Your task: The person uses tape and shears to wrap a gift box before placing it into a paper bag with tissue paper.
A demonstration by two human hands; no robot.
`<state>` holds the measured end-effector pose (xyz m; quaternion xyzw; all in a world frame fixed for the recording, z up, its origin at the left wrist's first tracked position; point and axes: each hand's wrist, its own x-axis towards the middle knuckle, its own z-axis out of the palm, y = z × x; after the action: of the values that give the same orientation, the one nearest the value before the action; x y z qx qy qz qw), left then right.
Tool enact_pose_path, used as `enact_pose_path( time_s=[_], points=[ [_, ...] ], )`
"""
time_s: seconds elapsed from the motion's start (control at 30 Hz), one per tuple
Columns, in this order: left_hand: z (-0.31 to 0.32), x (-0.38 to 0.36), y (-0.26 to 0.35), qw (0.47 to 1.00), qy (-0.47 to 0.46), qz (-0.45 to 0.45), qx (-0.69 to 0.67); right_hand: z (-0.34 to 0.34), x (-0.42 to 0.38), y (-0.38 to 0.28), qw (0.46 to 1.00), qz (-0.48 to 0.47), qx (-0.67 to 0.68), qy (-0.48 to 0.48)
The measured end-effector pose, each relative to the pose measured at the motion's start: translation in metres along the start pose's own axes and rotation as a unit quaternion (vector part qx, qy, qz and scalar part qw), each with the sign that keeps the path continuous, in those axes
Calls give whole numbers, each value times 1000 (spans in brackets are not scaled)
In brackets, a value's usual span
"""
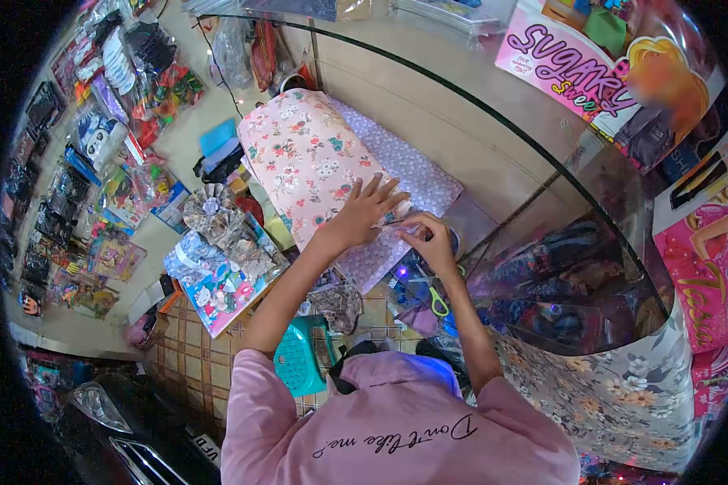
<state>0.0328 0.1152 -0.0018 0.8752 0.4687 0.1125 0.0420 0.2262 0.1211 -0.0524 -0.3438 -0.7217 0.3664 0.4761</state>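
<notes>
Pink flowered fabric (pixel 299 145) lies spread over purple flowered fabric (pixel 421 166). My left hand (pixel 356 217) rests on the pink fabric near its right edge, palm down with the fingers spread. Close beside it, my right hand (pixel 430 242) is at the edge of the purple fabric, thumb and fingers pinched together. Something thin shows between the two hands, too small to make out. Below my right hand is a pair of scissors with green handles (pixel 439 302).
A glass counter (pixel 461 89) curves round the right side. Left of the fabric are a Hello Kitty book (pixel 222 303) and crumpled grey cloth (pixel 218 214). A green stool (pixel 298 360) stands below. Packaged goods hang at the far left, and a dark vehicle (pixel 129 428) is at the lower left.
</notes>
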Motion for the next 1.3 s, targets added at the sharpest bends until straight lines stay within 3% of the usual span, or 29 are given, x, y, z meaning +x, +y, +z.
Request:
enact_pose_path(
  time_s=[0.3, 0.9, 1.1, 1.3],
  points=[
    [0, -2, 2, 1000, 6, 3, 21, 6, -8, 4, 997, 70, 8, 39],
    [0, -3, 2, 1000, -2, 3, 7, 30, -13, 23, 988, 88, 40, 120],
    [1, -2, 2, 1000, 8, 1, 4, 33, -11, 13, 984, 90, -37, 150],
    [2, -2, 1, 1000, -2, -1, -5, 35, -9, 12, 964, 31, -191, 181]
  ],
)
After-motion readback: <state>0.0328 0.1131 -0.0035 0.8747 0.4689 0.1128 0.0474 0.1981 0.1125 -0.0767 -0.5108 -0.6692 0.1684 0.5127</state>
